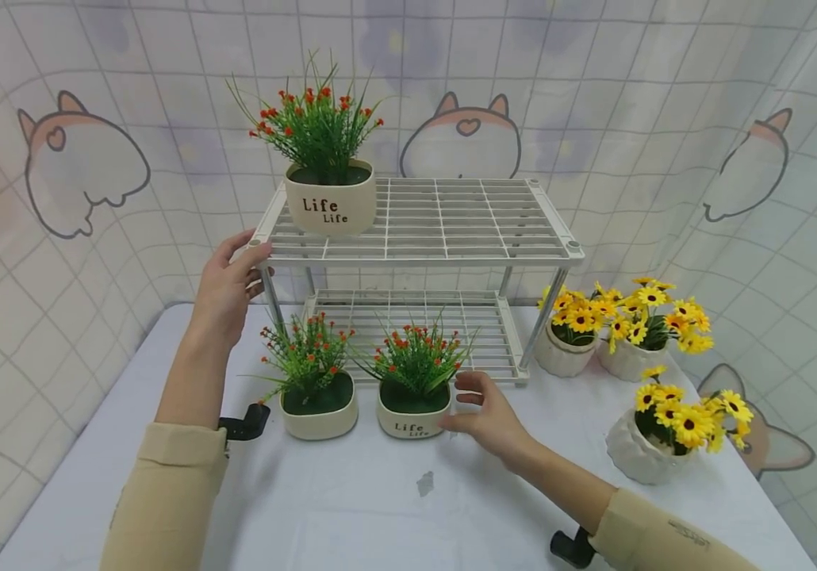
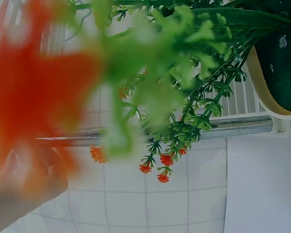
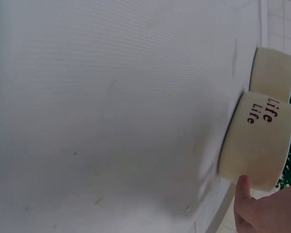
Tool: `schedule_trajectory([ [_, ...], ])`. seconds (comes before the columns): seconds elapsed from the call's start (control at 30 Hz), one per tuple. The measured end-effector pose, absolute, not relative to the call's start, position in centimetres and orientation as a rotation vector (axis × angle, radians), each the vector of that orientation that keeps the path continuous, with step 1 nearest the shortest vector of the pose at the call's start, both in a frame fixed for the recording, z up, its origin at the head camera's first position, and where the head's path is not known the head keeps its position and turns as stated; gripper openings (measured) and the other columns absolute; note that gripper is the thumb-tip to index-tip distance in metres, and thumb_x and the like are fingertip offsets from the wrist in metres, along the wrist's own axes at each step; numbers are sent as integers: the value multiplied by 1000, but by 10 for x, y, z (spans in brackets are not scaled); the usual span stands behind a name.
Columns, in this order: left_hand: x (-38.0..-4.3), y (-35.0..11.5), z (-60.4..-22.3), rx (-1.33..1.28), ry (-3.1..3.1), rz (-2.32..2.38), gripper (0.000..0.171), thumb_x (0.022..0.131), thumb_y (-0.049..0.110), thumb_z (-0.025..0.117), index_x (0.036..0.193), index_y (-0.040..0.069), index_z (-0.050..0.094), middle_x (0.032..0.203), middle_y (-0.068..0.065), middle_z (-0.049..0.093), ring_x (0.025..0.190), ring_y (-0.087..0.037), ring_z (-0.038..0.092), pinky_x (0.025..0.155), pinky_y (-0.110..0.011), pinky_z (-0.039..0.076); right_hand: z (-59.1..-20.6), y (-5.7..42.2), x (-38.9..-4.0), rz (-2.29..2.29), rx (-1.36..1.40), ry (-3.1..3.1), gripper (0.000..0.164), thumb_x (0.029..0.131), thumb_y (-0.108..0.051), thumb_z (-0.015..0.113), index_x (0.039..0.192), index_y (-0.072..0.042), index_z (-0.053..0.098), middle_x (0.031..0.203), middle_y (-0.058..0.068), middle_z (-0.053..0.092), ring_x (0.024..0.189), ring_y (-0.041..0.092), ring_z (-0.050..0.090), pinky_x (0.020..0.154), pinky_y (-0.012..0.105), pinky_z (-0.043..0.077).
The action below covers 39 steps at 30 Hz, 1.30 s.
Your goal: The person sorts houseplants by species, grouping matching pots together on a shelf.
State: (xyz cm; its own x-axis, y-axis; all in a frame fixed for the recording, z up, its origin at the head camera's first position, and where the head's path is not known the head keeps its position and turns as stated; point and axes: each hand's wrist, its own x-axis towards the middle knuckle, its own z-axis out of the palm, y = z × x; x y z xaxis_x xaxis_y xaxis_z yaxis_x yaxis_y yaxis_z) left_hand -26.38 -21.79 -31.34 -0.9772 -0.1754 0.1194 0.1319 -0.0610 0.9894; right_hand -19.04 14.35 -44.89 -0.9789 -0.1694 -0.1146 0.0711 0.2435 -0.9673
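My left hand [image 1: 226, 289] grips the front left corner of a white two-tier wire rack [image 1: 408, 262], thumb on the rim and fingers below. At the right end of the middle flowerpot [image 1: 414, 416] is my right hand [image 1: 490, 420], fingers loosely bent. Its thumb [image 3: 243, 187] meets the pot's side in the right wrist view. This cream pot, lettered "Life", has green grass and small red flowers. A similar pot [image 1: 319, 420] stands left of it on the table. Another lettered pot [image 1: 330, 206] sits on the rack's top tier, left side. Blurred foliage [image 2: 150, 82] fills much of the left wrist view.
Three white pots of yellow flowers stand at the right: one pot [image 1: 565, 357] beside the rack, another pot [image 1: 633, 361] behind, and a nearer pot [image 1: 644, 452]. A white cloth covers the table [image 1: 351, 507]. A printed grid curtain [image 1: 623, 127] hangs behind the rack.
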Motion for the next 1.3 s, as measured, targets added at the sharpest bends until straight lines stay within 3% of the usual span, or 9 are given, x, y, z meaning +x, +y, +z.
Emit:
schedule_trajectory([
  [0.4,-264,-218,-313,48,-1978,-2140,64,102,33,67,156,13,40,122,-5,59,92,-16,53,80,-27,39,-463,123,-201,-1851,-166,2283,91,74,-1,91,149,0,39,143,16,47,131,35,48,104,49,46],
  [0.73,-261,-217,-315,44,-1988,-2136,65,102,34,66,158,14,38,122,-3,58,95,-15,53,83,-28,38,-469,120,-206,-1831,-185,2306,93,76,-7,92,152,-3,40,145,16,49,132,36,50,104,50,46],
  [1.03,-262,-217,-316,46,-1996,-2115,65,102,35,65,157,14,38,123,-3,58,97,-16,54,85,-30,38,-471,123,-206,-1770,-128,2351,97,76,-14,94,153,-2,36,145,22,48,121,41,60,100,52,48],
  [1.3,-263,-216,-316,40,-2001,-2116,66,102,36,65,158,15,37,126,-4,57,99,-17,55,87,-32,37,-469,131,-201,-1757,-112,2387,94,74,-15,95,150,-6,41,144,17,50,127,38,54,101,52,47],
])
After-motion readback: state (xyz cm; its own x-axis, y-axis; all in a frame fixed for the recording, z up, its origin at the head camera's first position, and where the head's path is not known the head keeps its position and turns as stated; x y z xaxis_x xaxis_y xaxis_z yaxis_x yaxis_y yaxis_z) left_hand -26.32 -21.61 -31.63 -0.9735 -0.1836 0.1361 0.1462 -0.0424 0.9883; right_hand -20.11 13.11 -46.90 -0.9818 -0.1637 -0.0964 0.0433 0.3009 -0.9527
